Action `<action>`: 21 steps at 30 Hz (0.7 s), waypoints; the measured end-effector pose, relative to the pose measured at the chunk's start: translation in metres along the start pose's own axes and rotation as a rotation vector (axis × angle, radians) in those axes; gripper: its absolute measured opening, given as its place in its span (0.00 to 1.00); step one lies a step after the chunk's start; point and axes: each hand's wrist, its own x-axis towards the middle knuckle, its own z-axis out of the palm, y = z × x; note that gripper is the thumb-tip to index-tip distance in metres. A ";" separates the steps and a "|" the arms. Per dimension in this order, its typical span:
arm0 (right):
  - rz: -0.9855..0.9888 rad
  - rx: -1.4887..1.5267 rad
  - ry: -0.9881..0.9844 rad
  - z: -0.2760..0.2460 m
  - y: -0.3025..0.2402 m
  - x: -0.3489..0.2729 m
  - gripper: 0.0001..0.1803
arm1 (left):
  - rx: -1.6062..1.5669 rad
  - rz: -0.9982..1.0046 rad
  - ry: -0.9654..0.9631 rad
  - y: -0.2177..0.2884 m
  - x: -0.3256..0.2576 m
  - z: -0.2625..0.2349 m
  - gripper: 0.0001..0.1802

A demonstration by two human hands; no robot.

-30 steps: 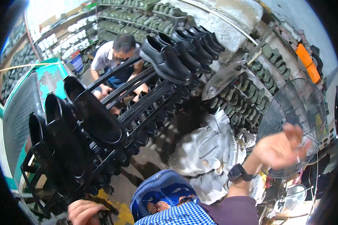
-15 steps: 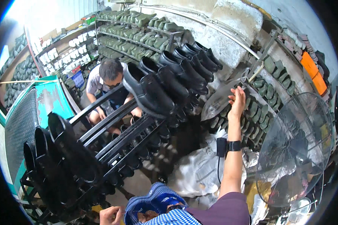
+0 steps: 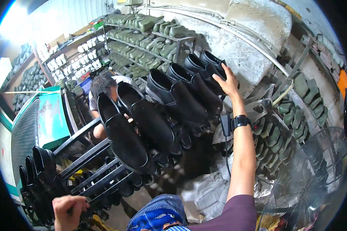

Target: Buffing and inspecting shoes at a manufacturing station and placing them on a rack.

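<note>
Five glossy black rubber boots (image 3: 154,115) are seen mounted in a row on a dark metal rack (image 3: 92,161). The farthest boot (image 3: 216,63) is touched at its top by the right hand (image 3: 228,81), fingers spread flat. The rack's lower bar is gripped by the closed left hand (image 3: 67,210). Another person (image 3: 102,90) is crouched behind.

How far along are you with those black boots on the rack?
Looks done: black boots already fill the rack's upper row. In hand: the right hand touches the end boot; the left hand grips the rack's lower end. What remains can't be judged here.
</note>
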 end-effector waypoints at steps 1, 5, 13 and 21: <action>-0.003 -0.100 -0.034 -0.001 0.008 0.010 0.40 | 0.010 0.057 -0.076 0.006 0.025 0.002 0.07; -0.035 -0.274 -0.139 0.007 0.010 0.041 0.41 | -0.067 0.096 -0.119 0.037 0.101 0.026 0.08; -0.084 -0.644 -0.435 0.008 0.015 0.078 0.46 | -0.105 0.300 -0.299 0.064 0.244 0.132 0.20; -0.304 -0.501 -0.355 0.025 0.034 0.086 0.44 | 0.402 0.426 -0.243 0.090 0.318 0.237 0.37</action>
